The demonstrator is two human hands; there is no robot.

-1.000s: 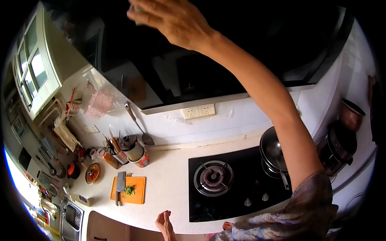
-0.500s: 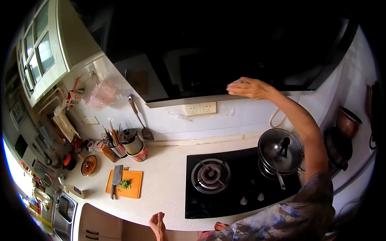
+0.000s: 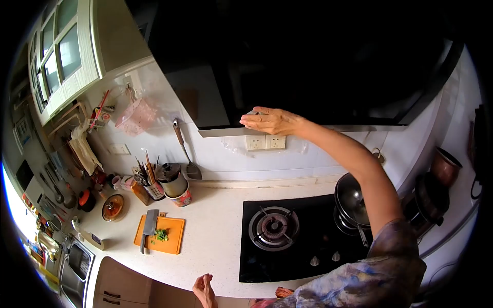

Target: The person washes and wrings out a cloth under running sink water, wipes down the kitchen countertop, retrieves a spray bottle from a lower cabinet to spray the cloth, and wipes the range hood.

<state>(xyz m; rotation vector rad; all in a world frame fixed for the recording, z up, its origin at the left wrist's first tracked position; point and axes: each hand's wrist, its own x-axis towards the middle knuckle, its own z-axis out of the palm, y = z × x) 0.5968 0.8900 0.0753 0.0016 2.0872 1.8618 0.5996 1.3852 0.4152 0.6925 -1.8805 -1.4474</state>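
The range hood [image 3: 318,66] spreads above the right hand [image 3: 269,121], whose extended fingers lie close together across its lower edge; something small and pale shows there, but the grip cannot be told. Sockets [image 3: 265,142] sit just below this hand, the pan [image 3: 352,197] lower right. The left hand [image 3: 204,291], loosely curled, its grip unclear, is near the surface [image 3: 215,226], the cutting board [image 3: 172,241] up and left of it.

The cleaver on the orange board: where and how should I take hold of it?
Probably best by the handle, coming from the front of the counter: the cleaver lies flat, handle past the near edge of the board, blade toward the wall.
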